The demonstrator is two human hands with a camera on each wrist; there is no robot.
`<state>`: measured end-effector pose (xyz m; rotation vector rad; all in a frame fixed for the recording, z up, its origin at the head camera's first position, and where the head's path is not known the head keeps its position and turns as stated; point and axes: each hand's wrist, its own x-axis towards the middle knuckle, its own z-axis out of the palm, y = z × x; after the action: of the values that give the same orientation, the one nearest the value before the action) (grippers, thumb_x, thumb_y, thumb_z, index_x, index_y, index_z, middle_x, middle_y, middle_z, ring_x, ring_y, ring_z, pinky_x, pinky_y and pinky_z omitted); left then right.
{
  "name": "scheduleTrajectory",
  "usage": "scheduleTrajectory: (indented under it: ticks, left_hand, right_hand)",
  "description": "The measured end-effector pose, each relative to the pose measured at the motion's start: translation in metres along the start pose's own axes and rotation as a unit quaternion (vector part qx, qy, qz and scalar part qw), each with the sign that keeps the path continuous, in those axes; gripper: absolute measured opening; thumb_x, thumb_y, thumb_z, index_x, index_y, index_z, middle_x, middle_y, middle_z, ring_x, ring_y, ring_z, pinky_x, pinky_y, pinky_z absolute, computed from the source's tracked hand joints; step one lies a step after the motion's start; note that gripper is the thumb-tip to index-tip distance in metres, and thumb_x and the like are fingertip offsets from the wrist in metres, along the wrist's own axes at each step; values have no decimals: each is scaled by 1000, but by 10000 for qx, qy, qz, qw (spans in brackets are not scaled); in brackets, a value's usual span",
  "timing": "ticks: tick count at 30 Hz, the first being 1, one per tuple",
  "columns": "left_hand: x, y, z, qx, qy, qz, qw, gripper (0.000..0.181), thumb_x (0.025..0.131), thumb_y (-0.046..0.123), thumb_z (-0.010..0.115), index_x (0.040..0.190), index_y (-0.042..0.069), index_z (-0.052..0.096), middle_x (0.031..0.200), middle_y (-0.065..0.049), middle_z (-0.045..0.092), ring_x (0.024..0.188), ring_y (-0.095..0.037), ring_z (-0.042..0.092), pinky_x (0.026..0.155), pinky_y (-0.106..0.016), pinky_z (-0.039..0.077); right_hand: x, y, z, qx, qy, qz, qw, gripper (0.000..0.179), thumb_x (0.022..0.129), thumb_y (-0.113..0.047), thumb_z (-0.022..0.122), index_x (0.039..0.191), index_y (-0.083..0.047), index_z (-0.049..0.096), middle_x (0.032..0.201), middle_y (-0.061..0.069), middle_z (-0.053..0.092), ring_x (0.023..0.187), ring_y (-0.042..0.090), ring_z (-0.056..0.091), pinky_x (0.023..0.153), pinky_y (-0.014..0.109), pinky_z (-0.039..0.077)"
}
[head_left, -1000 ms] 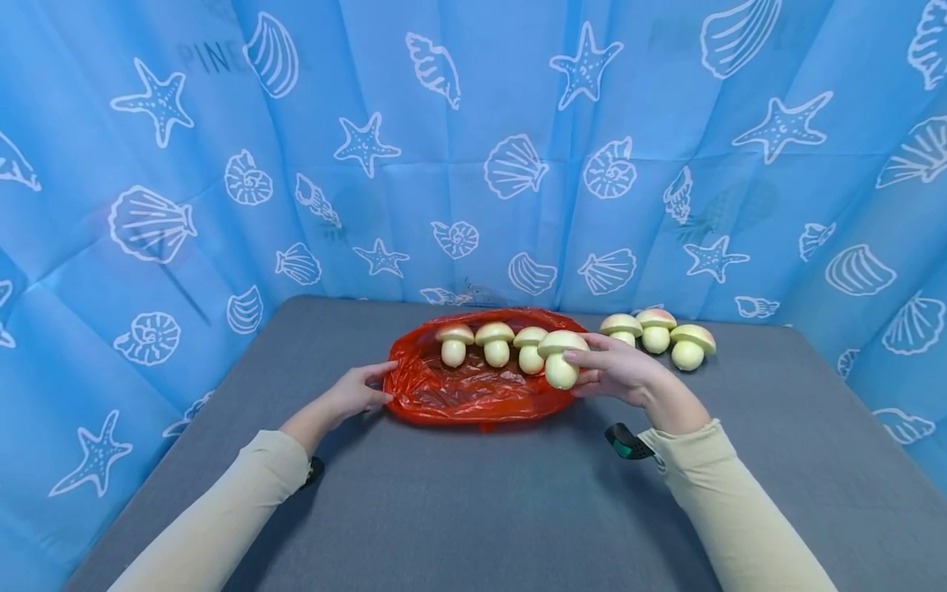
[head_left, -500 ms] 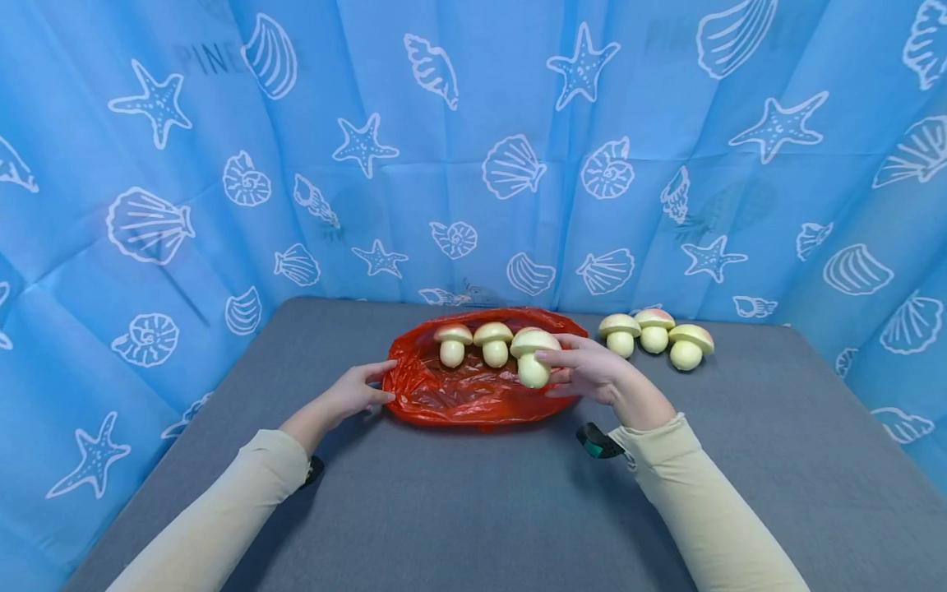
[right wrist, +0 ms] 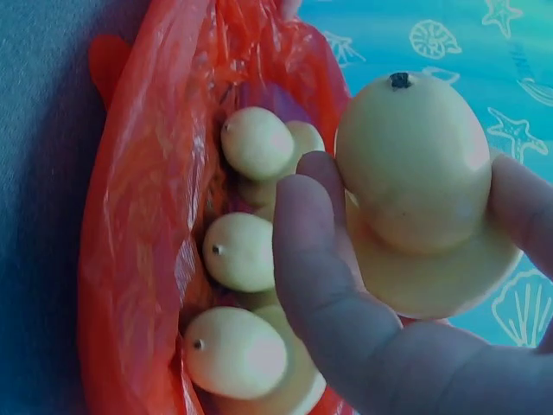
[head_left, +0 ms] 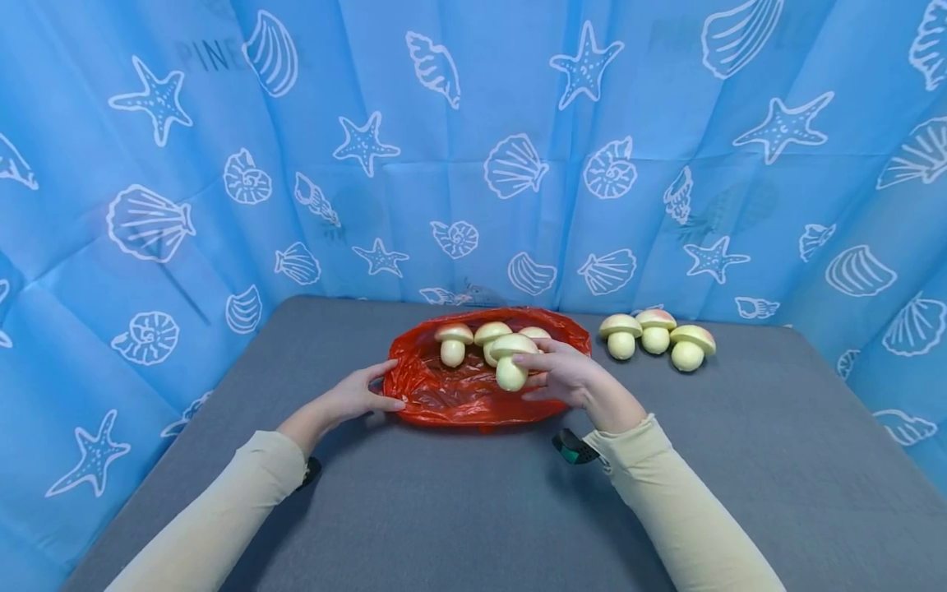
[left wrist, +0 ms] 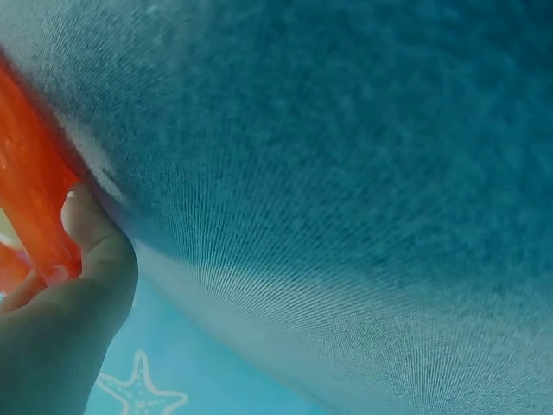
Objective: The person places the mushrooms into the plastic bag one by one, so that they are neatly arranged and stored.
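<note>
While the bag's rim (head_left: 460, 417) gapes, right hand (head_left: 571, 374) holds a mushroom (head_left: 512, 362)

From afar I saw a cream left sleeve (head_left: 214, 514) and a matching right sleeve (head_left: 684, 506), both wrinkled; a black wrist device (head_left: 573, 446) carried a green patch.

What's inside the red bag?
Inside the red bag: three mushrooms in a row. In the head view, a fourth mushroom in the right grip covers parts of two; whatever lies under the three is hidden.
</note>
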<state>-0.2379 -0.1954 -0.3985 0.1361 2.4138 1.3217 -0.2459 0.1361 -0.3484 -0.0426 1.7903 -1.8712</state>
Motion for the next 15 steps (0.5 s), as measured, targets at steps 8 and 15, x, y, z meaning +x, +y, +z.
scheduleTrajectory:
  ticks: [8,15]
  left_hand:
    - [-1,0,5,243,1,91,9997,94,85,21,76,156,7,16,153,-27,25,118,-36,48,101,-54,35]
    - [2,-3,8,446,59,282,9986,99,83,20,78,156,5,13,156,-28,15,139,-45,23,109,-58,23]
  right_hand:
    - [10,4,10,135,207,5,9997,57,98,-12,53,147,0,25,103,9,56,80,19,61,88,46,50]
    - [17,3,24,122,320,55,9994,57,98,-11,54,148,-2,29,109,11,57,80,19,60,92,47,48]
